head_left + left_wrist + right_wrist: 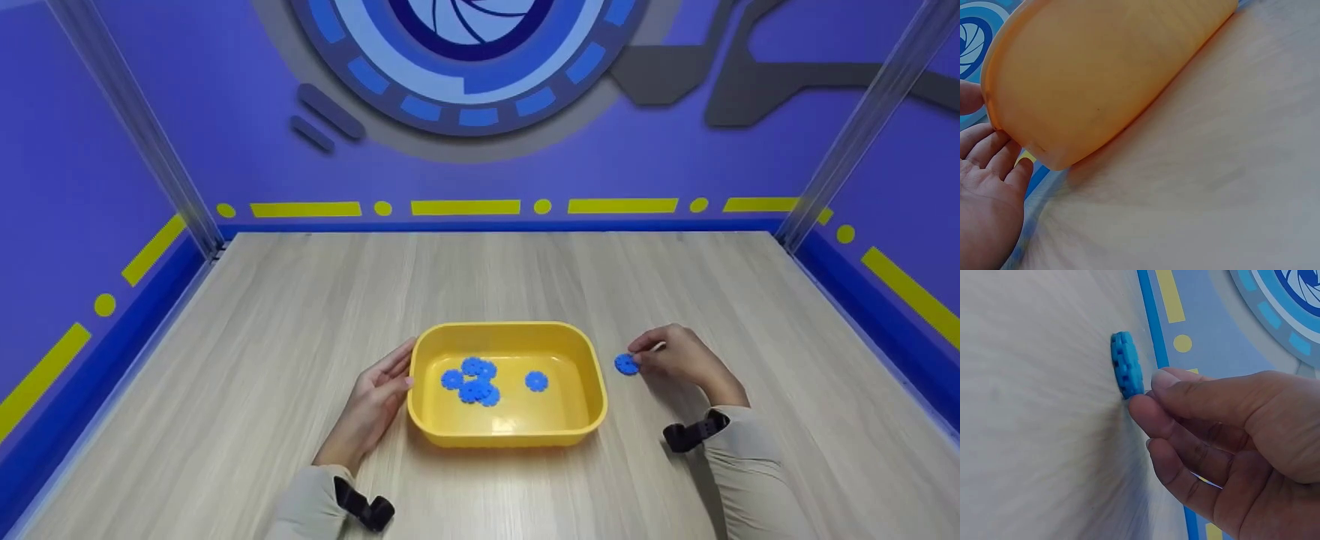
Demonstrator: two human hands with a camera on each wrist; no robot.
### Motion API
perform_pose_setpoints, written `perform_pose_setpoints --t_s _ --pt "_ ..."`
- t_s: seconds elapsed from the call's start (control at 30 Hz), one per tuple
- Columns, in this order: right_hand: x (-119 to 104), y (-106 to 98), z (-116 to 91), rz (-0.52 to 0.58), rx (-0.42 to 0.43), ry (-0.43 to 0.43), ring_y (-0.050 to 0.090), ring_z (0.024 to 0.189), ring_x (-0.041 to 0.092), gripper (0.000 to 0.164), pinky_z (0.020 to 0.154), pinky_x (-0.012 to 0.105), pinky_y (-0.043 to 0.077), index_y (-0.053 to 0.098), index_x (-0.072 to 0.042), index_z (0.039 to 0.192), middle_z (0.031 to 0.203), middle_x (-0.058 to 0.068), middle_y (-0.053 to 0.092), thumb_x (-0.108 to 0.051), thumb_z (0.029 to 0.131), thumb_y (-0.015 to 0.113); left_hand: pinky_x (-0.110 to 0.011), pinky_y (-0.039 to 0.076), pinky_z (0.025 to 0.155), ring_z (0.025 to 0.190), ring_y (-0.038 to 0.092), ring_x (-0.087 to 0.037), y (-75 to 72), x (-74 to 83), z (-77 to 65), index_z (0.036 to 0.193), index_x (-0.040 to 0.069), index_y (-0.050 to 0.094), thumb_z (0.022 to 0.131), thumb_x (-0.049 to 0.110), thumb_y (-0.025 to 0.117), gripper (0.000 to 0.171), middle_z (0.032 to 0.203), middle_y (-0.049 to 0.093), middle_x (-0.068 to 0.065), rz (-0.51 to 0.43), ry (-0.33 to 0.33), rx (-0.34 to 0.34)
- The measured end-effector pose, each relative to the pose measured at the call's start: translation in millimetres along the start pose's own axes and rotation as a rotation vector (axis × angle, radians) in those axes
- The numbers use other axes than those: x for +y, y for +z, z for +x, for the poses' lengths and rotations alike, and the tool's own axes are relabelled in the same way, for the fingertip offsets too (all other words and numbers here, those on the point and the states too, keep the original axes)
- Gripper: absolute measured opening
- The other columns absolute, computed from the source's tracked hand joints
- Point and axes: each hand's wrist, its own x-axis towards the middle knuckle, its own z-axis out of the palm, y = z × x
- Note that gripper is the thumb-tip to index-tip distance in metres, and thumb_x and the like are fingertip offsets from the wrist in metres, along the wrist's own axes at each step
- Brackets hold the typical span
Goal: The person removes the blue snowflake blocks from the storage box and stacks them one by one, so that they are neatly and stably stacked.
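Disc (625,365) at tip of right grip (684,361)

Glare inside the yellow tray (536,420), both wrist views dimmer.

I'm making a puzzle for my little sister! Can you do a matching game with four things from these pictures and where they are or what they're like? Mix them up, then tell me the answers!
Things:
1. Yellow bin
2. Left grip
3. Right grip
4. Tabletop

Clues:
A. Pinches a blue disc
B. Pale, with a wood-grain look
C. Has several blue discs inside
D. Touches the bin's left side

Pairs: 1-C, 2-D, 3-A, 4-B
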Motion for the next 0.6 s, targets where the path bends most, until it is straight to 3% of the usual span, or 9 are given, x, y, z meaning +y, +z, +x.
perform_pose_setpoints --t_s 0.37,0.6 --pt "-2.3 -1.4 -1.1 0.011 0.002 0.042 0.061 0.074 0.016 0.017 0.067 0.028 0.055 0.071 -0.002 0.102 0.094 0.011 0.069 -0.01 0.089 0.066 -0.026 0.04 0.109 0.145 0.025 -0.029 0.7 1.2 -0.2 0.148 -0.007 0.026 0.087 -0.009 0.051 0.066 0.157 0.024 -0.021 0.013 -0.006 0.002" --pt "-9.2 -5.4 -4.0 -0.059 0.06 -0.005 0.061 0.084 0.021 0.019 0.075 0.032 0.056 0.072 -0.003 0.103 0.1 0.014 0.069 -0.011 0.089 0.062 -0.025 0.04 0.109 0.145 0.024 -0.029 -0.7 0.1 0.1 0.148 -0.006 0.025 0.088 -0.006 0.052 0.066 0.157 0.024 -0.021 0.028 -0.002 -0.008"
